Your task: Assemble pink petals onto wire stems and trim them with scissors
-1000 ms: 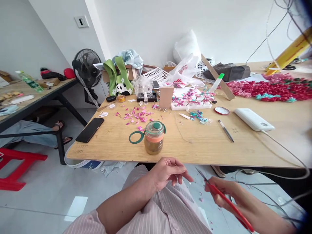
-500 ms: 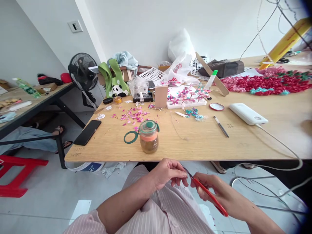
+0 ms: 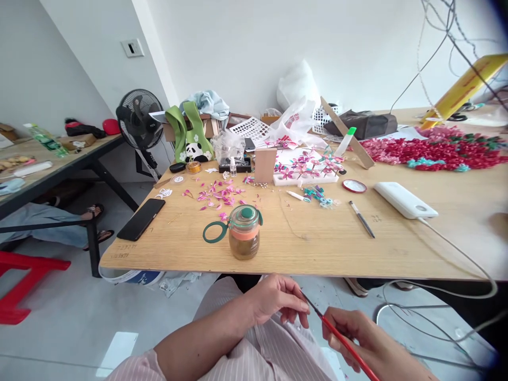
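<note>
Over my lap, just below the table's front edge, both hands work close together. My left hand (image 3: 281, 301) is closed, its thumb and fingers pinched near the tip of the scissors; whatever lies between them is too small or hidden to make out. My right hand (image 3: 357, 333) is wrapped around a pair of red-handled scissors (image 3: 336, 333), seen nearly edge-on, their dark thin blades pointing up and left to the left fingertips. On the table above my hands stands a glass cup (image 3: 244, 246) with a green lid, an orange band and brownish liquid.
Loose pink petals (image 3: 222, 193) lie behind the cup. Pink flowers stand in a white foam block (image 3: 305, 179). A phone (image 3: 141, 219), a pen (image 3: 362, 219) and a white power bank (image 3: 405, 200) lie on the table (image 3: 317, 254). Its cable (image 3: 456, 243) hangs over the front edge at right.
The view has tilted up slightly, so the table sits lower in the picture. My right hand and the scissors have shifted slightly right and down. My left hand keeps its pinch.
</note>
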Motion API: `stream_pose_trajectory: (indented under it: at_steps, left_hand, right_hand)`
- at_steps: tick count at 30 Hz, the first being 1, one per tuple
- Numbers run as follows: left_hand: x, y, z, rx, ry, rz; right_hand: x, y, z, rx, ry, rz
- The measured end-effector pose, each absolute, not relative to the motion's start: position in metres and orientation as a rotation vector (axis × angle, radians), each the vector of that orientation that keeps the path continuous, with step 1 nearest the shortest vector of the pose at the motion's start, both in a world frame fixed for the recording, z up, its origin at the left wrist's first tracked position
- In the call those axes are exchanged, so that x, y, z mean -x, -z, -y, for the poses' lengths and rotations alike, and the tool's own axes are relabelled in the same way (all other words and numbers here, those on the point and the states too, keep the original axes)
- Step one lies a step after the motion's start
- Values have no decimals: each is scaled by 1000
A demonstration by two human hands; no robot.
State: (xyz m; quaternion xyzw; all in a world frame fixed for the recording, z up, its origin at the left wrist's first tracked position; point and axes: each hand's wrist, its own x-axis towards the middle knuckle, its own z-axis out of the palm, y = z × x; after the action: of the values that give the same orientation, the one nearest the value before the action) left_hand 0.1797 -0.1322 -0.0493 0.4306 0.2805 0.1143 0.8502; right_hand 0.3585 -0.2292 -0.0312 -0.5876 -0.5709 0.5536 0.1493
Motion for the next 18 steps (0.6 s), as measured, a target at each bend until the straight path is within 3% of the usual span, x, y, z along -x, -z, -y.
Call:
stream_pose_trajectory:
  at_steps: [4,12,18]
  left_hand:
    - [-183,52,133,-905,-214,-593]
    - [-182,44,137,-1020,-518,-689]
    - [-173,35,135,-943,-660,-654]
  right_hand:
    - [-374,28,230,1807,-1349,1748]
    - [-429,22,162,2295,-184,1893]
    - [-442,40,120,2409,63,2027]
